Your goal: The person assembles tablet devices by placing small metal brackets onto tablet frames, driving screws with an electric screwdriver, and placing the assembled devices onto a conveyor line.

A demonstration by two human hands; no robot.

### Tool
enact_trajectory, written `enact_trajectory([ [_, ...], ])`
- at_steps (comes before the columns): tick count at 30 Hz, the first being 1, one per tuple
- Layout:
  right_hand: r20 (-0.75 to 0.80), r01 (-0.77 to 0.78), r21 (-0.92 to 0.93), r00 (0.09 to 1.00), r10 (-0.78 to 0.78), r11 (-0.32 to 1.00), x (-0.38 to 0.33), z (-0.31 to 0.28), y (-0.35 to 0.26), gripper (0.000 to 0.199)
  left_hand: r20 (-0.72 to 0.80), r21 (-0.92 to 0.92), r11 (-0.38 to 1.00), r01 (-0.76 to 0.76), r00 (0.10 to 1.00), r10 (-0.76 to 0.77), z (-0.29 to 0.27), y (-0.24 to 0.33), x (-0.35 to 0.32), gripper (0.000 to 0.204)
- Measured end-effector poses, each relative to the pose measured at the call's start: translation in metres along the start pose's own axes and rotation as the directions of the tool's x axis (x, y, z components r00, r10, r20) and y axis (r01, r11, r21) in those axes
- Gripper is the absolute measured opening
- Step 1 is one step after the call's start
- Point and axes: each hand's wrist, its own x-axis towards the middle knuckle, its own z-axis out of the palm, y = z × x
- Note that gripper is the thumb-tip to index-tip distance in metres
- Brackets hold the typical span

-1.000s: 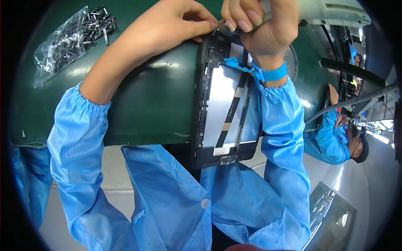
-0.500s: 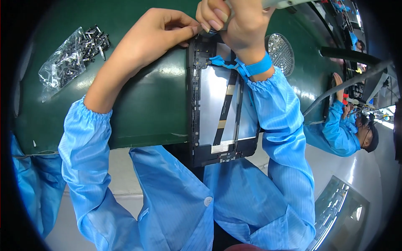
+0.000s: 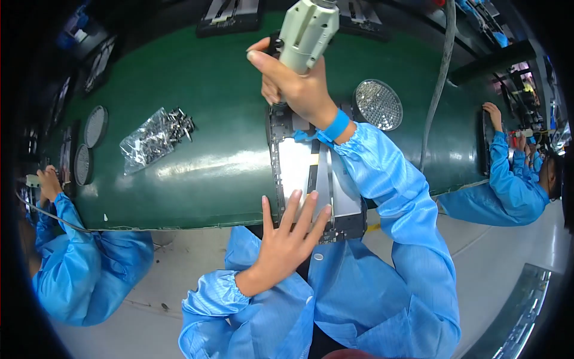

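- Pressing flat on the near end of the dark device frame (image 3: 317, 185), the left hand (image 3: 286, 239) lies open w/ fingers spread, fingertips on the frame's near-left corner.
- Frame lies lengthwise on the green desk (image 3: 203, 119), near end hanging just over the desk's front edge; pale inner panel w/ a thin dark strip running along it.
- Right hand (image 3: 296, 84) is closed around a pale electric screwdriver (image 3: 308, 30), held upright over the frame's far end; blue wrist strap (image 3: 333, 127) just behind the hand.
- Can't tell whether the driver tip touches the frame; hand hides it.
- Grey cable (image 3: 436, 78) hangs down to the right of the driver.
- Round tray of small shiny parts (image 3: 378, 105) sits just right of the frame's far end.
- Clear bag of screws (image 3: 155, 137) lies well left of the frame; some screws spilled at its mouth.
- Two round dishes (image 3: 89, 143) near the desk's left end.
- Co-worker in blue smock (image 3: 84, 269) at far left, another (image 3: 508, 185) at far right, hand up on the desk edge.
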Motion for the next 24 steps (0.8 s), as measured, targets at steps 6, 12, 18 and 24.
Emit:
enact_trajectory([
  [6, -0.195, 0.262, -0.047, 0.944, -0.266, 0.964, 0.004, -0.086, -0.053, 0.007, -0.169, 0.035, 0.995, -0.094, 0.981, 0.099, -0.030, -0.040, 0.008, 0.044],
  [12, -0.400, 0.246, -0.067, 0.881, -0.252, 0.967, -0.020, -0.169, -0.076, 0.015, -0.340, 0.261, 0.953, -0.157, 0.908, 0.243, -0.064, -0.107, 0.097, 0.047],
  [18, -0.449, 0.095, -0.159, 0.880, -0.157, 0.983, -0.028, -0.170, -0.078, 0.017, -0.254, 0.371, 0.912, -0.174, 0.925, 0.281, -0.034, -0.223, 0.241, 0.076],
  [24, -0.412, 0.069, -0.111, 0.905, -0.109, 0.991, -0.032, -0.170, -0.080, 0.017, -0.116, 0.391, 0.898, -0.200, 0.958, 0.263, -0.008, -0.284, 0.311, 0.069],
])
